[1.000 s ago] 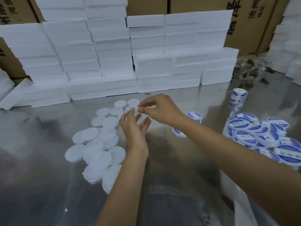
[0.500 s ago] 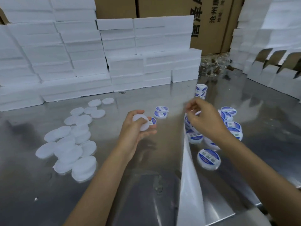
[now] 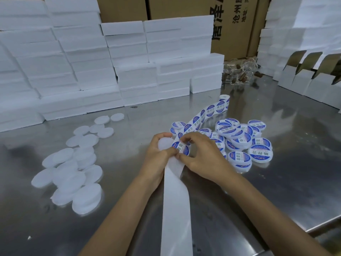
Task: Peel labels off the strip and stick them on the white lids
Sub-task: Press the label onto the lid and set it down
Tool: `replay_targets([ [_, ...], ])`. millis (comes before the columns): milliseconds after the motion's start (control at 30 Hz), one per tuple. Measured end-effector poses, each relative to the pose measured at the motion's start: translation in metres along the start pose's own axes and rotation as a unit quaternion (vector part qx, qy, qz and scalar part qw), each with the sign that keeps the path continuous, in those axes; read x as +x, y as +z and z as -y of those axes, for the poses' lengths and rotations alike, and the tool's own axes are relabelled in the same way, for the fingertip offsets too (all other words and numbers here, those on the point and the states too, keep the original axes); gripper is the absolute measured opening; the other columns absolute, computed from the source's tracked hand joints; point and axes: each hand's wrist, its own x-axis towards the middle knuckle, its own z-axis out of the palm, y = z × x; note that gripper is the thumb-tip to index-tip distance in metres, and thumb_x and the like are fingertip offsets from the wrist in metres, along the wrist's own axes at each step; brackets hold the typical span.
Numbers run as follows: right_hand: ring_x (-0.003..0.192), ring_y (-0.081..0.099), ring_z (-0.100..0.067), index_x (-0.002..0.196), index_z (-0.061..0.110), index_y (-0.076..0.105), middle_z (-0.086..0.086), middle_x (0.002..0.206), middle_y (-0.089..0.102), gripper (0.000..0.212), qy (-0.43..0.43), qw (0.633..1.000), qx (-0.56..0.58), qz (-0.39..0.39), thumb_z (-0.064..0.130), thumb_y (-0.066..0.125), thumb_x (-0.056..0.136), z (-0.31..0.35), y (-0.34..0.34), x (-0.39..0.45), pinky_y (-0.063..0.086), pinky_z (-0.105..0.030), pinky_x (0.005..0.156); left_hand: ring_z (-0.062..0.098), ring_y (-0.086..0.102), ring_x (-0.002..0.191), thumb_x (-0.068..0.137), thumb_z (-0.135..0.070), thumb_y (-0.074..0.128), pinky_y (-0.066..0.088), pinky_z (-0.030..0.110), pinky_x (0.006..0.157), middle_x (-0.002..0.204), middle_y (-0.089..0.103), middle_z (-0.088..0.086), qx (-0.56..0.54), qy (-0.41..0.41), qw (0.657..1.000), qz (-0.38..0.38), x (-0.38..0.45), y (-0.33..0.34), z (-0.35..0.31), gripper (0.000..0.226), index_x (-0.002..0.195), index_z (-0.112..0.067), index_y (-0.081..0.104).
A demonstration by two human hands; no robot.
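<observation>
Your left hand [image 3: 156, 154] grasps a bare white lid [image 3: 164, 144] while your right hand [image 3: 198, 154] pinches the label [image 3: 181, 149] just beside that grip; the label looks thin, limp and tacky, so take it by its edge.

Carton [image 3: 238, 24] reads 沧州 (address line).

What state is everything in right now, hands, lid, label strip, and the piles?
left hand: grips a blank lid
right hand: pinches a label
label strip: partly unrolled, spent backing trailing
blank lids pile: unlabelled
labelled lids: heaped
</observation>
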Motion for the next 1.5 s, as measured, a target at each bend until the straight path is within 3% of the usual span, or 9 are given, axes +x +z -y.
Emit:
replay_targets([
  [200, 0.095, 0.052, 0.008, 0.108, 0.022, 0.065, 0.016, 0.103, 0.059, 0.026, 0.044, 0.991, 0.125, -0.037, 0.021, 0.074, 0.083, 0.003, 0.008, 0.001, 0.035, 0.001, 0.076, 0.018, 0.071, 0.07, 0.082, 0.013, 0.058, 0.055, 0.024, 0.056, 0.105, 0.074, 0.016, -0.025, -0.029, 0.999, 0.035, 0.0, -0.012, -0.012, 0.043, 0.114, -0.015, 0.066],
  [467, 0.088, 0.059, 0.006, 0.097, 0.025, 0.068, 0.032, 0.082, 0.059, 0.012, 0.046, 0.99, 0.111, -0.079, 0.022, 0.072, 0.086, 0.004, 0.011, -0.004, 0.052, -0.021, 0.08, 0.02, 0.073, 0.071, 0.09, -0.011, 0.07, 0.056, 0.026, 0.054, 0.096, 0.075, 0.013, -0.068, -0.056, 0.995, 0.041, 0.002, -0.011, -0.013, 0.024, 0.114, -0.011, 0.066],
  [633, 0.09, 0.066, -0.013, 0.103, 0.025, 0.063, 0.009, 0.094, 0.071, 0.015, 0.006, 0.994, 0.056, -0.097, 0.025, 0.067, 0.089, 0.008, 0.014, -0.011, 0.055, -0.04, 0.082, 0.019, 0.073, 0.07, 0.089, -0.017, 0.072, 0.054, 0.025, 0.053, 0.093, 0.076, 0.01, -0.058, -0.048, 0.997, 0.019, 0.002, -0.01, -0.01, 0.027, 0.113, -0.005, 0.067],
  [933, 0.071, 0.06, -0.014, 0.096, 0.033, 0.047, 0.005, 0.086, 0.065, 0.014, -0.034, 0.996, -0.01, -0.083, 0.027, 0.057, 0.088, 0.01, 0.014, -0.017, 0.054, -0.04, 0.066, 0.023, 0.072, 0.073, 0.088, -0.004, 0.069, 0.06, 0.03, 0.06, 0.094, 0.075, 0.013, -0.069, -0.047, 0.996, 0.007, 0.006, -0.012, -0.005, 0.014, 0.1, -0.01, 0.067],
  [1133, 0.113, 0.05, -0.003, 0.08, 0.018, 0.052, 0.015, 0.118, 0.062, 0.01, -0.026, 0.992, 0.103, -0.069, 0.017, 0.062, 0.08, 0.012, 0.011, -0.017, 0.034, -0.009, 0.088, 0.026, 0.07, 0.077, 0.087, -0.006, 0.072, 0.06, 0.045, 0.075, 0.102, 0.073, 0.018, -0.011, -0.031, 0.999, -0.024, 0.007, -0.012, 0.0, 0.013, 0.095, -0.015, 0.07],
  [1200, 0.101, 0.052, -0.002, 0.078, 0.012, 0.051, 0.012, 0.101, 0.063, 0.011, -0.011, 0.976, 0.187, -0.108, 0.019, 0.057, 0.074, 0.016, 0.005, -0.015, 0.038, -0.007, 0.081, 0.029, 0.068, 0.08, 0.085, -0.009, 0.074, 0.057, 0.055, 0.082, 0.108, 0.072, 0.018, 0.019, -0.021, 0.999, -0.036, 0.005, -0.011, 0.001, 0.012, 0.09, -0.019, 0.071],
  [1333, 0.067, 0.054, -0.014, 0.079, 0.016, 0.051, 0.003, 0.073, 0.059, 0.004, 0.06, 0.924, 0.351, -0.143, 0.015, 0.055, 0.08, 0.022, -0.011, 0.0, 0.048, -0.026, 0.057, 0.024, 0.069, 0.078, 0.089, -0.014, 0.071, 0.06, 0.042, 0.074, 0.103, 0.072, 0.017, 0.055, 0.027, 0.997, -0.044, 0.003, -0.008, 0.001, 0.009, 0.097, -0.018, 0.068],
  [1433, 0.064, 0.055, -0.014, 0.083, 0.012, 0.052, 0.0, 0.071, 0.057, 0.015, 0.078, 0.906, 0.397, -0.128, 0.001, 0.06, 0.085, 0.032, -0.014, 0.022, 0.047, -0.033, 0.059, 0.027, 0.066, 0.067, 0.1, -0.033, 0.054, 0.057, 0.039, 0.066, 0.078, 0.07, 0.015, -0.083, 0.026, 0.995, -0.057, 0.005, -0.006, -0.013, 0.017, 0.111, -0.021, 0.059],
  [1500, 0.065, 0.06, -0.01, 0.085, 0.011, 0.053, -0.005, 0.079, 0.06, 0.016, 0.079, 0.903, 0.41, -0.1, -0.001, 0.064, 0.084, 0.045, -0.009, 0.033, 0.05, -0.028, 0.06, 0.033, 0.067, 0.074, 0.103, -0.048, 0.043, 0.055, 0.044, 0.073, 0.087, 0.07, 0.017, -0.177, 0.013, 0.981, -0.073, 0.009, -0.011, -0.022, 0.037, 0.118, -0.017, 0.056],
])
